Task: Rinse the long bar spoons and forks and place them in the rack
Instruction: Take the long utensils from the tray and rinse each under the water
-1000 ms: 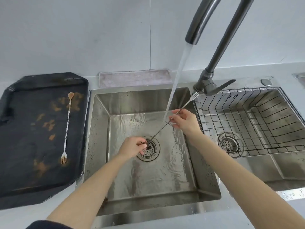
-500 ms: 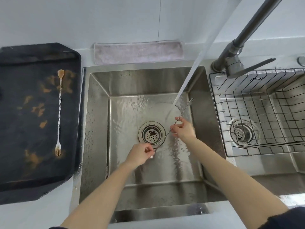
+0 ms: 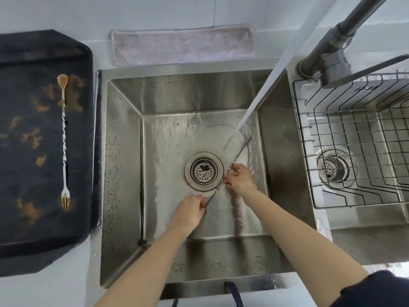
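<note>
Hands: left hand (image 3: 190, 210) and right hand (image 3: 240, 179) both pinch the bar spoon (image 3: 228, 175).
Risk: wet, thin spoon may slip toward the drain (image 3: 204, 171).

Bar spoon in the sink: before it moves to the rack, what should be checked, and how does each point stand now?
1. Left hand grips the bar spoon at its lower end: ok.
2. Right hand pinches mid-shaft: ok.
3. Water stream reaches the upper end: ok.
4. Residue fully rinsed off: cannot tell.
5. Wire rack has free space: ok.
6. Second spoon on the black tray rinsed: not ok, still stained.
</note>
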Demonstrator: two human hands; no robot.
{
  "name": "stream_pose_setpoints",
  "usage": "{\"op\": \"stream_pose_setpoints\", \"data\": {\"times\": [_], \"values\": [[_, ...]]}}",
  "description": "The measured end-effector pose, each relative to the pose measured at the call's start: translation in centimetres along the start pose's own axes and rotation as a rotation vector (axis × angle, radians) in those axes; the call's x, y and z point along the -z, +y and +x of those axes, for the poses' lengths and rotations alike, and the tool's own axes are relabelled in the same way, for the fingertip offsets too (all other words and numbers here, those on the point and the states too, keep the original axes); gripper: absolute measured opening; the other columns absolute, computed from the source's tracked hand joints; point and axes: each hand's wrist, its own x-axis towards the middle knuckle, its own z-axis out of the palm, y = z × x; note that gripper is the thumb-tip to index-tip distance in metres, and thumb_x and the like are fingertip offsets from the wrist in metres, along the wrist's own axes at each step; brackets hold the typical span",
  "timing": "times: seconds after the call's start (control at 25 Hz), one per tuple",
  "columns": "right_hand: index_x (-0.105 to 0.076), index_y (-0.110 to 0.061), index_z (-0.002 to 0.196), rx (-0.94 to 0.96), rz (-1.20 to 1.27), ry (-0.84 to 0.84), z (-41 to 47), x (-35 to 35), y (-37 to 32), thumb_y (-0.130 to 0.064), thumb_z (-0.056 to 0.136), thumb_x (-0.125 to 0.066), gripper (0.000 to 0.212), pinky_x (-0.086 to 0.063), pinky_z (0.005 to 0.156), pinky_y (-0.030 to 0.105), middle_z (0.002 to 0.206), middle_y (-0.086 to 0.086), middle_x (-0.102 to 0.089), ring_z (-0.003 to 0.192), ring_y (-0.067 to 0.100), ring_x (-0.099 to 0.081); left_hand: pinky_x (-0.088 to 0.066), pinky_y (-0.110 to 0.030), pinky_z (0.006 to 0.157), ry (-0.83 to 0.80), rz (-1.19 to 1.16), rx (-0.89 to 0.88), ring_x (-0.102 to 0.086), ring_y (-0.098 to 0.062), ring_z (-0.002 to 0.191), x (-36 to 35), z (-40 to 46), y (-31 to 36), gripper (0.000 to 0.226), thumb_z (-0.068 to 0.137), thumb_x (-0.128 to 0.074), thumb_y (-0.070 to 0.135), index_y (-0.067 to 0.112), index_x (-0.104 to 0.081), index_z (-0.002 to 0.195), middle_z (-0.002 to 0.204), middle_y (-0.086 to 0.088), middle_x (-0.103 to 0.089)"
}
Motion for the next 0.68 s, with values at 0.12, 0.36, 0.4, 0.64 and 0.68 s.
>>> {"op": "stream_pose_setpoints", "data": {"times": [0.12, 0.36, 0.4, 0.64, 0.68], "values": [[-0.052, -0.007, 0.122, -0.016, 0.034, 0.004, -0.2, -0.1, 0.0, -0.003, 0.086, -0.049, 0.037, -0.050, 0.097, 0.044, 0.066, -0.003, -0.058, 0.098, 0.028, -0.065, -0.049, -0.038, 0.085, -0.026, 0.073, -0.019, -0.059, -0.034, 0.099, 0.2, 0.1, 0.2, 0.017, 0.084, -0.052, 0.012, 0.008, -0.060, 0.099, 0.108, -0.016, -0.064], [-0.047, -0.005, 0.126, -0.039, -0.032, 0.023, -1.1, -0.5, -0.6, -0.008, 0.088, -0.048, 0.038, -0.050, 0.097, 0.045, 0.100, 0.012, -0.064, 0.107, 0.032, -0.062, -0.045, -0.042, 0.085, -0.026, 0.223, -0.033, -0.055, -0.036, 0.105, 0.3, -0.2, 0.9, 0.021, 0.088, -0.045, 0.009, 0.006, -0.054, 0.106, 0.115, -0.017, -0.059], [-0.047, -0.006, 0.127, -0.035, -0.061, 0.028, -1.3, -0.5, -0.7, -0.009, 0.087, -0.049, 0.040, -0.049, 0.097, 0.045, 0.112, 0.016, -0.063, 0.109, 0.033, -0.060, -0.045, -0.041, 0.086, -0.030, 0.210, -0.032, -0.055, -0.035, 0.106, 0.4, -0.3, 0.8, 0.022, 0.087, -0.045, 0.008, 0.007, -0.054, 0.108, 0.115, -0.016, -0.059], [-0.049, -0.010, 0.126, 0.040, -0.277, -0.016, -3.5, 0.2, -1.8, -0.013, 0.088, -0.043, 0.039, -0.047, 0.087, 0.035, 0.123, 0.017, -0.060, 0.104, 0.030, -0.058, -0.047, -0.036, 0.088, -0.027, 0.117, -0.049, -0.058, -0.029, 0.106, 2.1, -0.5, 0.2, 0.026, 0.088, -0.046, 0.011, 0.014, -0.059, 0.111, 0.115, -0.012, -0.064], [-0.050, -0.010, 0.126, 0.066, -0.316, -0.026, -3.9, 0.2, -2.2, -0.013, 0.088, -0.043, 0.038, -0.047, 0.087, 0.033, 0.124, 0.016, -0.060, 0.104, 0.029, -0.058, -0.047, -0.035, 0.088, -0.016, 0.113, -0.051, -0.058, -0.029, 0.106, 2.6, -0.6, 0.2, 0.027, 0.088, -0.046, 0.011, 0.014, -0.059, 0.112, 0.116, -0.012, -0.064]]}}
